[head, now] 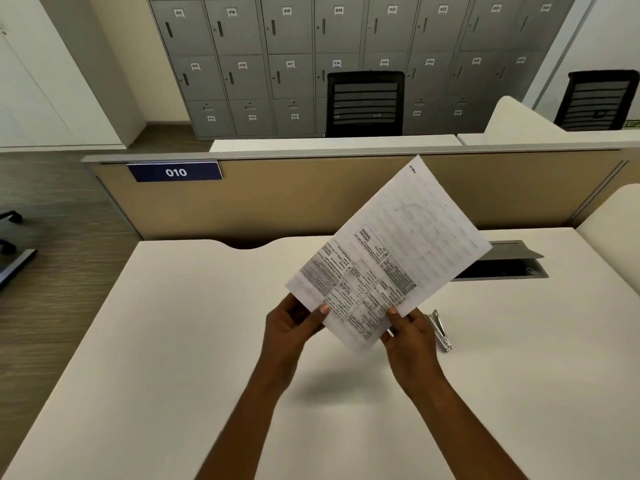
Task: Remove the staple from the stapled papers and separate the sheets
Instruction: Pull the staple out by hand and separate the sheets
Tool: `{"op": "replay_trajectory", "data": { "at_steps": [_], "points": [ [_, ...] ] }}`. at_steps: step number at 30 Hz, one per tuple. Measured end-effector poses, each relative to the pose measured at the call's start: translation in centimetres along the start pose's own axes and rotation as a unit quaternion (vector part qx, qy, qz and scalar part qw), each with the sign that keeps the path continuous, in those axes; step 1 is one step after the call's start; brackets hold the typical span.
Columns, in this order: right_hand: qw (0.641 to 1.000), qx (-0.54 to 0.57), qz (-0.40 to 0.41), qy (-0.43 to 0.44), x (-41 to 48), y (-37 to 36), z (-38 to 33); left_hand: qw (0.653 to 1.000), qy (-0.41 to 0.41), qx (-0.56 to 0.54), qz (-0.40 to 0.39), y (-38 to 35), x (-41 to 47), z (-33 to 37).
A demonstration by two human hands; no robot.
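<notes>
- Pale worktop fills the near view, and both forearms reach over it from the bottom edge.
- The left hand holds the papers at their lower left edge. Its fingers are curled, with the thumb on the printed face and the rest behind.
- The right hand pinches the lower right corner in the same way, thumb on top.
- The papers are held clear of the worktop, tilted up and away, and seem to lie flush as one bundle. I cannot make out a staple or count the sheets.
- Just beside the right hand, a small metal tool lies on the worktop with neither hand on it. It looks like a staple remover, though it could be a small stapler.
- By my reading the task is at its start: no sheet is parted, and pulling the staple and separating the sheets both remain.
- Farther off are a cable hatch with its lid raised, a partition with a plaque reading 010, a black chair and grey numbered lockers.
</notes>
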State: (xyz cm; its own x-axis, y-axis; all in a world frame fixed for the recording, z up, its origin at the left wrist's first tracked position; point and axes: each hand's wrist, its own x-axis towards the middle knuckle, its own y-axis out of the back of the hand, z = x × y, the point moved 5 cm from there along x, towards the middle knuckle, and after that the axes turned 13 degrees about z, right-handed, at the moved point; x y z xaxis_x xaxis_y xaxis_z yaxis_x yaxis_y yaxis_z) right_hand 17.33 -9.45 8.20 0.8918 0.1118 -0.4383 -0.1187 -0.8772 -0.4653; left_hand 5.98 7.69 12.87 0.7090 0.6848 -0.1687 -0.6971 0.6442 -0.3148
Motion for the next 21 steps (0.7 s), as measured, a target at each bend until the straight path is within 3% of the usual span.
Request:
{"op": "replay_trajectory", "data": {
  "at_steps": [8, 15, 18, 21],
  "points": [
    [0.993, 0.04, 0.019, -0.111, -2.1, -0.3, 3.5, 0.99, -0.075, 0.099, 0.068, -1.1, -0.8, -0.4],
    [0.981, -0.122, 0.069, -0.13, -3.1, 2.0, 3.9, 0.944, -0.164, 0.277, 0.064, -0.1, 0.3, 1.4],
    [0.963, -0.247, 0.094, -0.043, -3.1, 2.4, 2.3, 0.927, -0.196, 0.318, 0.037, -0.1, 0.6, 3.2],
    [0.911, -0.362, 0.067, 0.186, -3.7, -0.1, -2.2, 0.908, -0.221, 0.355, -0.002, -0.5, 0.7, 5.0]
  ]
}}
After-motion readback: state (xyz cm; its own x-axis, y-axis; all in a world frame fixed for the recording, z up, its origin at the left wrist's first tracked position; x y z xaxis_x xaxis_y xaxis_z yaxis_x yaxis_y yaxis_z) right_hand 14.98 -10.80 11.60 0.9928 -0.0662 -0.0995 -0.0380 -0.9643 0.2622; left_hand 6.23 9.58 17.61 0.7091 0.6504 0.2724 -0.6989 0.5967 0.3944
